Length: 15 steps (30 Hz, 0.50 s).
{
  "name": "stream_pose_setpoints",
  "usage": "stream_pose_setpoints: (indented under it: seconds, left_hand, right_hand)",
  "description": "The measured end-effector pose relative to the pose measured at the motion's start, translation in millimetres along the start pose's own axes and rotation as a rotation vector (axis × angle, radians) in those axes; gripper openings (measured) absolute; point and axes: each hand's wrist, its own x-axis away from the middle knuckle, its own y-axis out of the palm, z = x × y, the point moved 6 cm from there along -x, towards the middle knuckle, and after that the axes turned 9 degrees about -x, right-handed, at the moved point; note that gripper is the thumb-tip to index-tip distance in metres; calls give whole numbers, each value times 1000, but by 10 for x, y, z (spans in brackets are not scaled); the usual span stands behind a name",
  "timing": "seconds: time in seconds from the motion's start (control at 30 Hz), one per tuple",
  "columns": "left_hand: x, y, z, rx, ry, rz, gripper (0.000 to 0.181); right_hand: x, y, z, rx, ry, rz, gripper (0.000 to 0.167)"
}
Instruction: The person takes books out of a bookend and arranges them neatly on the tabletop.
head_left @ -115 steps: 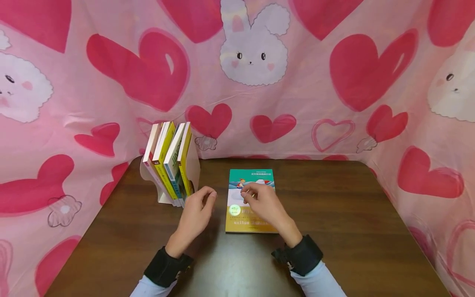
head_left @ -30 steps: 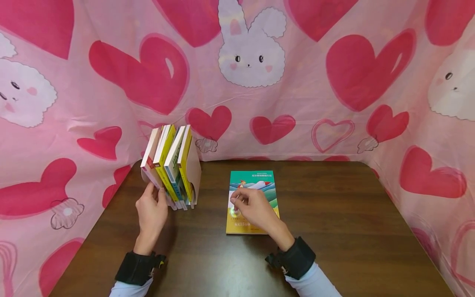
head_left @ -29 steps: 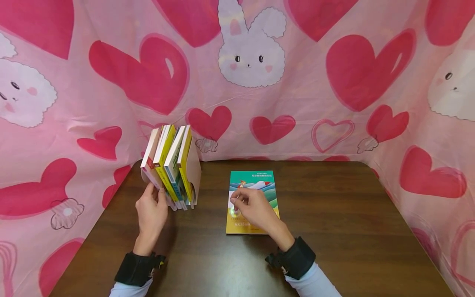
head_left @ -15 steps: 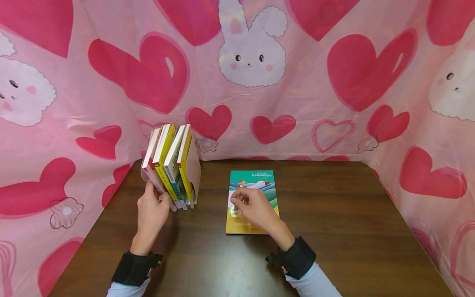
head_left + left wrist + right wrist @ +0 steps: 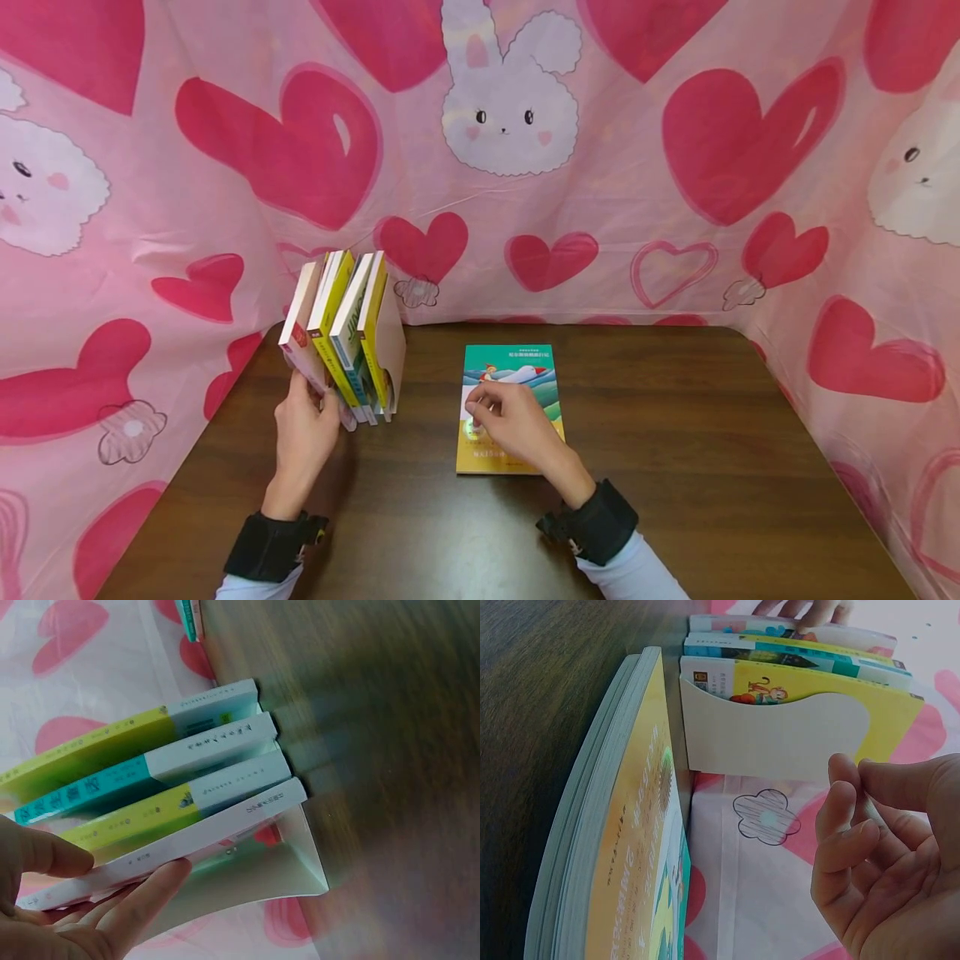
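My left hand (image 5: 306,433) pinches a pale pink-spined book (image 5: 306,354), the leftmost one in a white book holder (image 5: 393,350). In the left wrist view the thumb lies on one side of that book (image 5: 225,836) and the fingers on the other. Two yellow-spined books and a blue-green-spined book (image 5: 90,787) stand upright beside it. Above a green-and-yellow book (image 5: 510,358) lying flat on the table hangs my right hand (image 5: 517,421), loosely curled, thumb against forefinger. The right wrist view shows nothing in its grasp and a gap between it and the flat book (image 5: 622,825).
The brown wooden table (image 5: 675,433) carries the holder at its back left and the flat book near its middle. A pink cloth (image 5: 622,167) with hearts and rabbits hangs behind and along both sides.
My left hand has gone from over the table to the holder and taken hold of the pink-spined book, which now leans slightly farther left. The right hand has shifted a little left.
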Motion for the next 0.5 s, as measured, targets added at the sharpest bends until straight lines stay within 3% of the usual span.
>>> stream_pose_setpoints:
  seconds: [0.27,0.5]
  left_hand:
    - [85,25,21,22,-8,-44,45]
    - [0,65,-28,29,10,-56,51]
  right_hand:
    - [13,4,24,4,13,-1,8]
    - [-6,1,28,16,4,-2,8]
